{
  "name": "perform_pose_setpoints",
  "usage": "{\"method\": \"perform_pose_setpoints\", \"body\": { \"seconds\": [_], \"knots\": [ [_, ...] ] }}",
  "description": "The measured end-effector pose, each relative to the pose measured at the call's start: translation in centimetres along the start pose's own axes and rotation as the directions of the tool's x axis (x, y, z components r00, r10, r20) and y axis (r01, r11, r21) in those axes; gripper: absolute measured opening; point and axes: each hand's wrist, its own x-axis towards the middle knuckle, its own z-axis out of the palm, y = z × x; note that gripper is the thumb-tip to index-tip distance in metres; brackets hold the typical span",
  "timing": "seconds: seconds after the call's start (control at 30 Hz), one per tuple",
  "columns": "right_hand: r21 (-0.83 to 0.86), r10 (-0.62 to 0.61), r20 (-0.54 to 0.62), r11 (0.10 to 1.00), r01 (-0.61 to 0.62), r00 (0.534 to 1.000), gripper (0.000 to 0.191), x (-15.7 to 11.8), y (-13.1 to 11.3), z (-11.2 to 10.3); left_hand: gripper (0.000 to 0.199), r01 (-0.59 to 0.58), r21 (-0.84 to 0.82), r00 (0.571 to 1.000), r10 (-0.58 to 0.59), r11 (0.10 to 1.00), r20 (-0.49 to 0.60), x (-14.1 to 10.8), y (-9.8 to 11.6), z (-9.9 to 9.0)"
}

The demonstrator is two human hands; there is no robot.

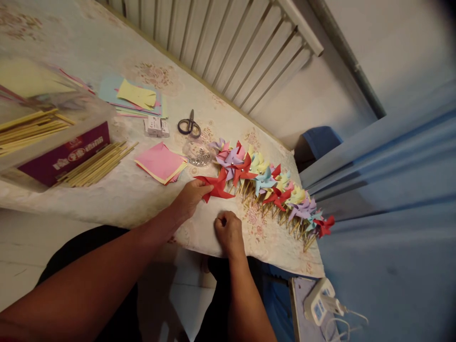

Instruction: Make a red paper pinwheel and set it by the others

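Note:
My left hand [192,197] pinches a red paper pinwheel [220,187] between thumb and fingers, just above the tablecloth. Nearer the table's front edge is my right hand [230,232], its fingers curled closed; whatever may be inside them is hidden. Beyond the red pinwheel, a long row of finished paper pinwheels on sticks [280,195] lies in red, purple, yellow, blue and pink. Left of it are a pile of square papers [160,161], pink on top, and a clear bag of small shiny pieces [199,155].
Black-handled scissors [190,125], small white boxes [156,127] and coloured paper sheets [137,95] lie farther back. Thin wooden sticks [98,166] sit beside a purple-labelled box [73,153]. A radiator [213,47] borders the back edge. A power strip [318,300] stands lower right, near a blue curtain [392,213].

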Motion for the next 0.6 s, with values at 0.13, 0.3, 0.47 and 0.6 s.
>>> {"method": "perform_pose_setpoints", "body": {
  "seconds": [0.13, 0.3, 0.47, 0.6],
  "knots": [
    [0.356, 0.188, 0.071, 0.913, -0.201, 0.980, 0.013, -0.2, 1.1, -1.5, 0.016, -0.009, -0.011, 1.000, 0.009, 1.000, -0.002, 0.0, 0.0, -0.1],
    [0.592, 0.271, 0.046, 0.768, -0.245, 0.962, 0.015, -0.4, 1.2, -4.3, 0.014, 0.030, 0.001, 0.999, -0.030, 1.000, -0.023, -0.4, 0.4, 0.3],
    [0.651, 0.175, -0.091, 0.755, -0.075, 0.980, 0.009, 0.3, -2.6, -6.3, 0.013, 0.009, 0.083, 0.999, -0.004, 0.996, -0.052, -0.4, 0.0, 0.7],
    [0.484, -0.020, -0.231, 0.865, 0.133, 0.973, 0.006, 1.4, -5.6, -6.1, 0.013, -0.043, 0.133, 0.999, 0.045, 0.990, -0.017, -0.3, -0.7, 0.7]
  ]
}}
